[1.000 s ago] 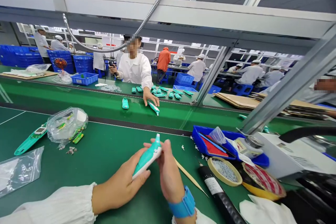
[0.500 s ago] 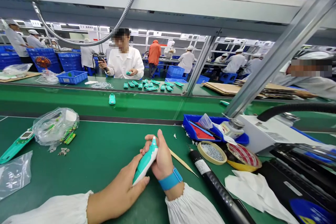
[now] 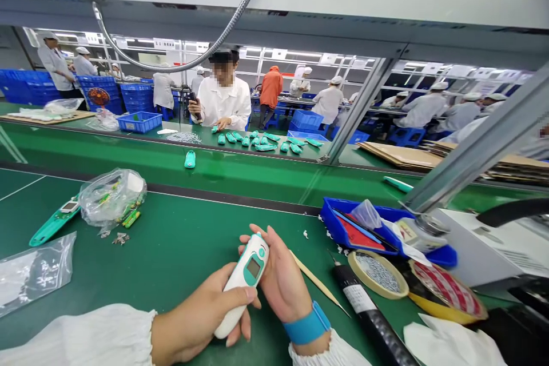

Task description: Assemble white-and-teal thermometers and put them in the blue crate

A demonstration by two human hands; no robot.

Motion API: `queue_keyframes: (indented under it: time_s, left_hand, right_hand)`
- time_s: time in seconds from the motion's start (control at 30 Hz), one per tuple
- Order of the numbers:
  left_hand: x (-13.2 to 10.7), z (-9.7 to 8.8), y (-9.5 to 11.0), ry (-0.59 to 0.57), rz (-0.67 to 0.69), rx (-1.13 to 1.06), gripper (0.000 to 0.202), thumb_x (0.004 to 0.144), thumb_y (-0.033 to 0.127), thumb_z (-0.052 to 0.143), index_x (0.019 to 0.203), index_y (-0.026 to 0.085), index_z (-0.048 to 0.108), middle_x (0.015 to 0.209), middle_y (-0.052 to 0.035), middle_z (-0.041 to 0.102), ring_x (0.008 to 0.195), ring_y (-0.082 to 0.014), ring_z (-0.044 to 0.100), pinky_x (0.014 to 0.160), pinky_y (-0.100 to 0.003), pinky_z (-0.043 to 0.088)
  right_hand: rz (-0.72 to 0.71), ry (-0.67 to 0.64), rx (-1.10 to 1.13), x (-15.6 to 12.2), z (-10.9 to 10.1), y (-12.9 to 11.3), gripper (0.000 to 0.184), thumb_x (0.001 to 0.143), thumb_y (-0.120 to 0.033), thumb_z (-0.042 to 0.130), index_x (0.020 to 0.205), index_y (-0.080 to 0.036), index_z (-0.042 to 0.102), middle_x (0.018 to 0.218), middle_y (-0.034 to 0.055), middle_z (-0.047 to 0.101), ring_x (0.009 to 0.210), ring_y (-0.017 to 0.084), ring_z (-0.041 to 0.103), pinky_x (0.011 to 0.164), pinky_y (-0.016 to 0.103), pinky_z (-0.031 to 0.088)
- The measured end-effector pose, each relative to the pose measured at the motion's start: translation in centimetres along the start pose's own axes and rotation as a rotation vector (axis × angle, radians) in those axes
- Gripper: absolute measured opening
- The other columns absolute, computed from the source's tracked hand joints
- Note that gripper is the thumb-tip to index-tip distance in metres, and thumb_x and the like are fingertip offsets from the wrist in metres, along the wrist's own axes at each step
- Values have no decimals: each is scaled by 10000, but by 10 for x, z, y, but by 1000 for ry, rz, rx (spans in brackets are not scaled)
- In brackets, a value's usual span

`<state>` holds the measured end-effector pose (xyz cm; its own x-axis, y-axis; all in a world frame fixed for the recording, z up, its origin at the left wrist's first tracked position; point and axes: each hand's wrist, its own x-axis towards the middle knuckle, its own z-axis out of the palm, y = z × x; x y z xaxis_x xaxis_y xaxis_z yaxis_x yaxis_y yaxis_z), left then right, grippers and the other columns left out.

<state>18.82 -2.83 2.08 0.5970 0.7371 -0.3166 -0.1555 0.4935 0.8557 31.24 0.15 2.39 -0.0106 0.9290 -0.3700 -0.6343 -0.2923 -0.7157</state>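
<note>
Basically both hands are together on a white-and-teal handheld thermometer (image 3: 242, 283), which sits just above the near edge of the counter, around the middle. The left hand (image 3: 199, 311) wraps the lower body with its thumb across the front. The right hand (image 3: 281, 280), with a blue wristband (image 3: 306, 325) on, cups the back of the top end, so the thing's clamped between them, tilted, with its small LCD screen (image 3: 254, 267) facing up.

Just right of that hand lies a thin wooden stick (image 3: 319, 283), then a black tube with a white label (image 3: 369, 314), a tape ring holding small metal bits (image 3: 377, 274) and a red-and-white tape roll (image 3: 446, 291). Behind those sits a blue tray (image 3: 343, 229). Over on the left of the counter there's a plastic bag of parts (image 3: 111, 197), a teal casing (image 3: 54, 227) and a flattened clear bag (image 3: 34, 271). Across the line, a co-worker (image 3: 225, 91) has a dark tool, too small to make out, in one hand, with teal parts (image 3: 257, 143) spread along the far counter.
</note>
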Motion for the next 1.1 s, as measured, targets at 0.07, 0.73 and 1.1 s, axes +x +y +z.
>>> queue_keyframes:
  time_s: [0.07,0.73,1.1]
  left_hand:
    - [0,1,2,7,-7,-49,286,744,355,519,892,125,431,537,7,544,331,-38,369,366,-169,241]
    - [1,0,3,31,49,-214,241,766,346,520,840,123,469,525,-14,558,361,-54,422,385,-159,279]
    - [0,-1,3,-31,-90,-337,498,837,479,299,669,86,555,426,-48,524,292,-60,415,312,-142,253]
  right_hand:
    - [23,-23,6,-1,1,0,344,773,-379,531,1046,-173,492,818,69,641,721,176,586,594,270,479]
    - [-8,-104,-149,-4,2,6,432,662,-445,642,922,-103,596,727,97,638,526,127,534,322,163,328]
    - [19,-236,52,1,-2,7,259,754,-383,548,816,-136,596,772,45,625,448,59,450,490,189,430]
